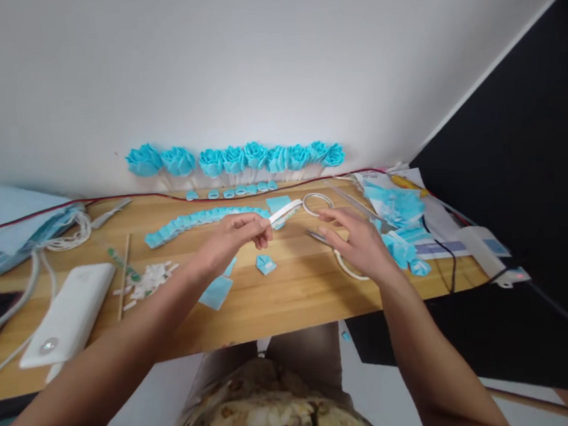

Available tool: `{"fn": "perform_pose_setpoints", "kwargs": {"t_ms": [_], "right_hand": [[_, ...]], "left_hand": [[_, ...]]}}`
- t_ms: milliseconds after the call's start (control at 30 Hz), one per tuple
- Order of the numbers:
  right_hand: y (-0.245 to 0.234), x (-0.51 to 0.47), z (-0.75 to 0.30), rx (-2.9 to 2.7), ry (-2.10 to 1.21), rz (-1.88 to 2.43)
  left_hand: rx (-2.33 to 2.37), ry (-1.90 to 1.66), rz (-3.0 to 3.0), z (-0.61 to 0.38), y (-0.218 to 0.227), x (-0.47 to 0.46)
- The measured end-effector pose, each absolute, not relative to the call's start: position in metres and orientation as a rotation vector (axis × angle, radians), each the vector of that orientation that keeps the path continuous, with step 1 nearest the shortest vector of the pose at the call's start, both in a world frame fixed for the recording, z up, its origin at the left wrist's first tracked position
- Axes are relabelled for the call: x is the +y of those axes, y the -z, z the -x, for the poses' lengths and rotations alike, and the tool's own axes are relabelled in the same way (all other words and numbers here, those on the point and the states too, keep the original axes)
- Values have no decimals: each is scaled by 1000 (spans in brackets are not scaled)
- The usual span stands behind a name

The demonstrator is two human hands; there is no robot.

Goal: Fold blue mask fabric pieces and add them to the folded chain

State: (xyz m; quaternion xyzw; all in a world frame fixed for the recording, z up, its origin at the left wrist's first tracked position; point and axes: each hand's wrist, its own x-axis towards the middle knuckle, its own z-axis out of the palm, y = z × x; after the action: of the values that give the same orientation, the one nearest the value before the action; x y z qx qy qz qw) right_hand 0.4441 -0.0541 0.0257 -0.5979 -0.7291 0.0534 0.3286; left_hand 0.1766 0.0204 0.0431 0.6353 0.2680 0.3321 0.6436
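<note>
My left hand [248, 232] pinches a narrow white strip of tape [285, 210] between thumb and fingers. The strip's far end reaches beside a white tape roll [316, 195]; whether the two are joined, I cannot tell. My right hand [354, 236] is closed around scissors [318, 237], whose blades point left and whose pale handle loop shows below the palm. Its fingertips are near the roll. Beneath the hands lie a small folded blue piece [265, 264] and a blue square [216, 293]. Another blue square [278, 203] lies behind the strip.
Several blue flowers [233, 159] on stems lean against the wall. A row of blue folded pieces [189, 222] crosses the table [283, 313]. White scraps [152, 279], a wooden stick [125, 275] and a white power bank [73, 314] lie left; crumpled blue pieces [396, 205] lie right.
</note>
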Motion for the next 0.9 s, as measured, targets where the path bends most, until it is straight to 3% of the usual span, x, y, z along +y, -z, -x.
{"fn": "perform_pose_setpoints", "kwargs": {"t_ms": [300,433,633,767,900], "right_hand": [[25,-90,-502,-2200,276,2050],[25,-89,-503,-2327,179,1961],[11,-72,-492,-2046,-355,1906],[-11,-69,-459,-1573,-830,1586],[-35,-73,-413,-1464,-1264,1367]], "left_hand": [[562,-880,-1214,-129,-21,16],[535,-892,-1138,-125,-11,21],[505,-964,-1061,-120,-5,24],[491,-970,-1018,-118,0,26],[485,-972,-997,-118,3,28]]}}
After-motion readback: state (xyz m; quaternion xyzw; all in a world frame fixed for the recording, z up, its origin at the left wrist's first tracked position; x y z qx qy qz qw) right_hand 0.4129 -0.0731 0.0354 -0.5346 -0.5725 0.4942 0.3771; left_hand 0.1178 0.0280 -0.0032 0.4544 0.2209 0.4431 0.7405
